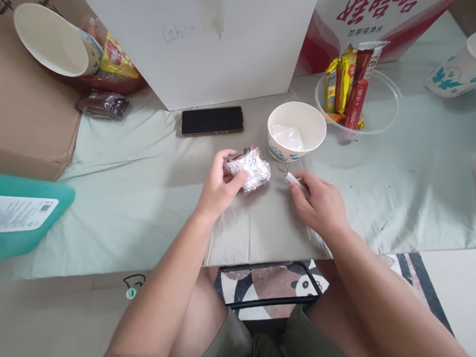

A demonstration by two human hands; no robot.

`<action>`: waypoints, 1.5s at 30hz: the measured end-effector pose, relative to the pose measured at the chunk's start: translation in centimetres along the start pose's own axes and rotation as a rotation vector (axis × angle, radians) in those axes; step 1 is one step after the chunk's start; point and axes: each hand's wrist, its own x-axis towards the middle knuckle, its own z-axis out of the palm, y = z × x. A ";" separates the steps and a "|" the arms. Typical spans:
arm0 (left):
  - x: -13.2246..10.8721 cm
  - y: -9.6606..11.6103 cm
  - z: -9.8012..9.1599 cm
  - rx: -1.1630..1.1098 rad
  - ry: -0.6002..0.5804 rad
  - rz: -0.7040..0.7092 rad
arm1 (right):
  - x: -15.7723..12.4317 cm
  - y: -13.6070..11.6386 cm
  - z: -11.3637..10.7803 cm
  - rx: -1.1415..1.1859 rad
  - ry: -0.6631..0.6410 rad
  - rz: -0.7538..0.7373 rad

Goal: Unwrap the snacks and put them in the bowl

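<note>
My left hand [220,184] grips a small snack packet in shiny silver wrapping [251,169], pressing it against the pale green cloth [147,194]. My right hand [320,203] rests on the cloth just to the right, its fingers pinched on a thin white strip [292,177] that looks like a torn bit of wrapper. A white paper bowl [296,131] with a clear crumpled wrapper inside stands just behind both hands.
A black phone [212,120] lies behind the packet. A clear plastic bowl [383,110] holds several snack bars. A white box [215,41], a cardboard box [18,109], tipped paper cups [54,40] [466,64], a dark packet [103,105] and a teal bag [15,222] surround the cloth.
</note>
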 end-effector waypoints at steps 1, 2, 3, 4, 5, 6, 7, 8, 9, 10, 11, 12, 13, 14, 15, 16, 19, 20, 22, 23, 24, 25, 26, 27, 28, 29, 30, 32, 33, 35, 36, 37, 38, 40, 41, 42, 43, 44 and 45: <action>0.0 0.0 0.1 0.004 0.007 0.016 | -0.1 -0.2 0.0 0.068 -0.009 0.004; -0.1 0.1 0.2 0.012 0.012 0.039 | -0.2 -0.4 0.1 0.140 -0.025 0.002; -0.1 0.1 0.3 0.027 0.014 0.063 | -0.2 -0.6 0.1 0.210 -0.047 0.002; -0.1 0.2 0.4 0.047 0.018 0.087 | -0.3 -0.9 0.2 0.273 -0.075 0.005; -0.1 0.3 0.5 0.070 0.020 0.110 | -0.3 -1.1 0.3 0.326 -0.104 0.014; -0.1 0.3 0.5 0.094 0.020 0.129 | -0.4 -1.3 0.4 0.370 -0.134 0.027; -0.1 0.3 0.5 0.115 0.020 0.143 | -0.4 -1.6 0.5 0.408 -0.163 0.046; -0.2 0.3 0.5 0.133 0.016 0.151 | -0.3 -1.8 0.7 0.442 -0.189 0.066; -0.3 0.3 0.5 0.149 0.003 0.153 | -0.3 -2.0 0.8 0.476 -0.214 0.083; -0.4 0.3 0.5 0.160 -0.019 0.153 | -0.2 -2.3 1.0 0.510 -0.236 0.095; -0.5 0.3 0.4 0.168 -0.048 0.151 | 0.0 -2.5 1.2 0.546 -0.256 0.100; -0.6 0.2 0.4 0.176 -0.076 0.148 | 0.1 -2.7 1.5 0.582 -0.272 0.099; -0.8 0.2 0.3 0.185 -0.100 0.147 | 0.2 -3.0 1.7 0.615 -0.287 0.094; -0.9 0.1 0.2 0.195 -0.117 0.150 | 0.4 -3.2 1.9 0.640 -0.301 0.089; -1.0 0.1 0.2 0.204 -0.128 0.155 | 0.5 -3.4 2.1 0.658 -0.314 0.086; -1.2 0.1 0.1 0.212 -0.135 0.160 | 0.6 -3.6 2.3 0.669 -0.326 0.085; -1.4 0.3 0.0 0.234 -0.157 0.177 | 0.7 -3.9 2.5 0.651 -0.344 0.095; -1.4 0.3 0.0 0.244 -0.164 0.183 | 0.8 -3.9 2.5 0.636 -0.345 0.100; -1.4 0.4 0.0 0.264 -0.168 0.194 | 0.8 -4.0 2.5 0.608 -0.343 0.106; -1.4 0.5 0.1 0.271 -0.165 0.197 | 0.8 -4.0 2.4 0.592 -0.339 0.105; -1.3 0.5 0.1 0.274 -0.160 0.198 | 0.8 -4.0 2.3 0.572 -0.331 0.102; -1.3 0.4 0.1 0.275 -0.156 0.196 | 0.8 -4.1 2.3 0.550 -0.322 0.099; -1.3 0.4 0.2 0.274 -0.152 0.193 | 0.8 -4.1 2.2 0.527 -0.312 0.097; -1.2 0.4 0.2 0.274 -0.150 0.190 | 0.8 -4.2 2.2 0.507 -0.305 0.097; -1.2 0.3 0.2 0.275 -0.148 0.188 | 0.8 -4.2 2.1 0.492 -0.303 0.099; -1.2 0.3 0.2 0.277 -0.148 0.185 | 0.8 -4.2 2.1 0.484 -0.303 0.103; -1.2 0.3 0.2 0.279 -0.147 0.183 | 0.8 -4.3 2.0 0.478 -0.305 0.107; -1.2 0.2 0.2 0.284 -0.143 0.177 | 0.8 -4.3 1.9 0.468 -0.308 0.113; -1.2 0.2 0.3 0.287 -0.141 0.173 | 0.8 -4.3 1.9 0.463 -0.309 0.117; -1.1 0.3 0.3 0.288 -0.136 0.161 | 0.8 -4.3 1.8 0.452 -0.313 0.125; -1.1 0.3 0.3 0.286 -0.133 0.154 | 0.8 -4.3 1.8 0.449 -0.317 0.129; -1.1 0.4 0.3 0.281 -0.130 0.146 | 0.8 -4.2 1.7 0.446 -0.322 0.131; -1.0 0.4 0.4 0.274 -0.126 0.138 | 0.8 -4.2 1.7 0.446 -0.327 0.133; -1.0 0.3 0.4 0.256 -0.122 0.126 | 0.8 -4.0 1.6 0.445 -0.334 0.138; -0.9 0.3 0.4 0.245 -0.122 0.121 | 0.8 -4.0 1.6 0.443 -0.337 0.142; -0.9 0.2 0.4 0.235 -0.123 0.118 | 0.8 -3.9 1.6 0.441 -0.341 0.145; -0.9 0.1 0.4 0.223 -0.126 0.118 | 0.8 -3.9 1.6 0.438 -0.344 0.149; -0.8 0.1 0.4 0.211 -0.129 0.117 | 0.8 -3.8 1.5 0.434 -0.350 0.152; -0.8 0.0 0.3 0.200 -0.130 0.116 | 0.7 -3.8 1.5 0.429 -0.356 0.154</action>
